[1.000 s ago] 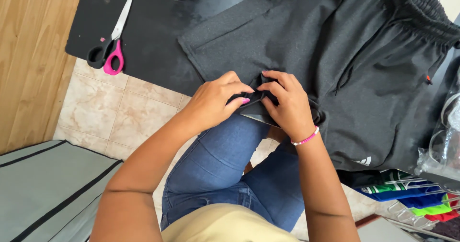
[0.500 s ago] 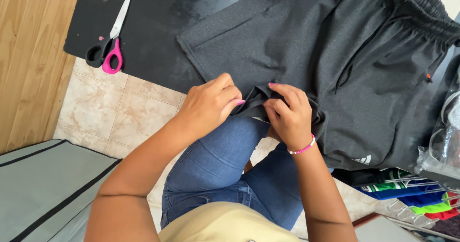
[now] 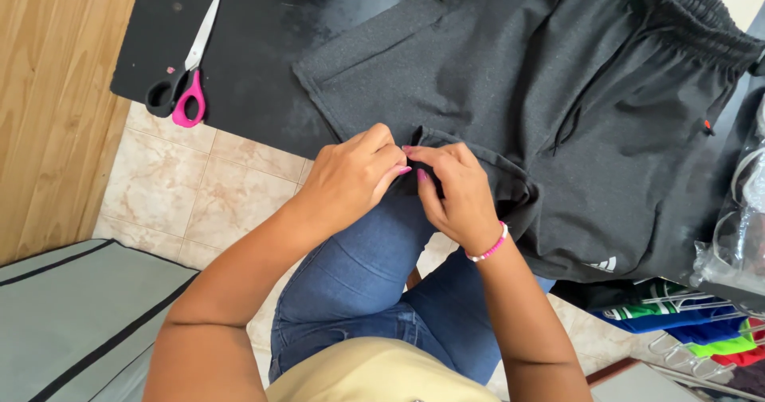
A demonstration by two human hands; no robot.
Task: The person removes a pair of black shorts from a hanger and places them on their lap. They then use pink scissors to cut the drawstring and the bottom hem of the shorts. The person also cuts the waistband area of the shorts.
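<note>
A pair of dark grey shorts lies spread over a black table, with the elastic waistband at the top right. My left hand and my right hand meet at the near leg hem, fingertips pinching the folded fabric edge between them. The hem hangs off the table's near edge above my blue jeans. A pink-and-white bracelet circles my right wrist.
Scissors with one pink and one black handle lie on the table at the left. Beige floor tiles show below, a wooden panel at far left, a grey case bottom left, and colourful clothes on a rack bottom right.
My hands have shifted slightly up and left along the hem, and the fold between my fingers has tightened. The scissors and the rest of the shorts stay put.
</note>
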